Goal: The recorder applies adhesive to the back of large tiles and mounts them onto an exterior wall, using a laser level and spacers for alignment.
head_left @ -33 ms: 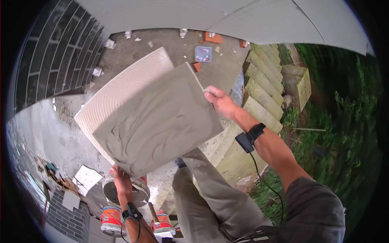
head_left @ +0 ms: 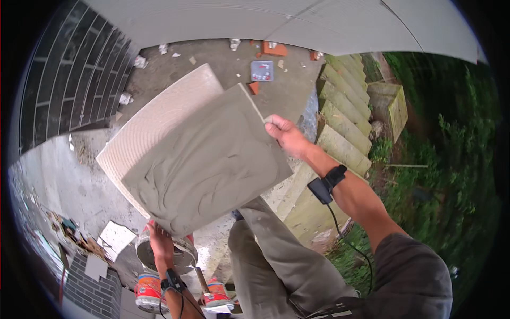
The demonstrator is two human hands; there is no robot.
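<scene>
Mortar-coated tile (head_left: pixel 210 165): coated side up, likely against slumping
Right hand (head_left: pixel 288 137): pinching far-right edge, presumably sparing coating
Left hand (head_left: pixel 161 244): pinching near-left corner, likely for balance

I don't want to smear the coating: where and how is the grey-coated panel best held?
Probably by opposite edges, one hand from each side: the grey-coated panel is thin and flat, its upper face covered in paste. The right hand pinches the upper-right edge; the left hand is at the lower-left.
</scene>
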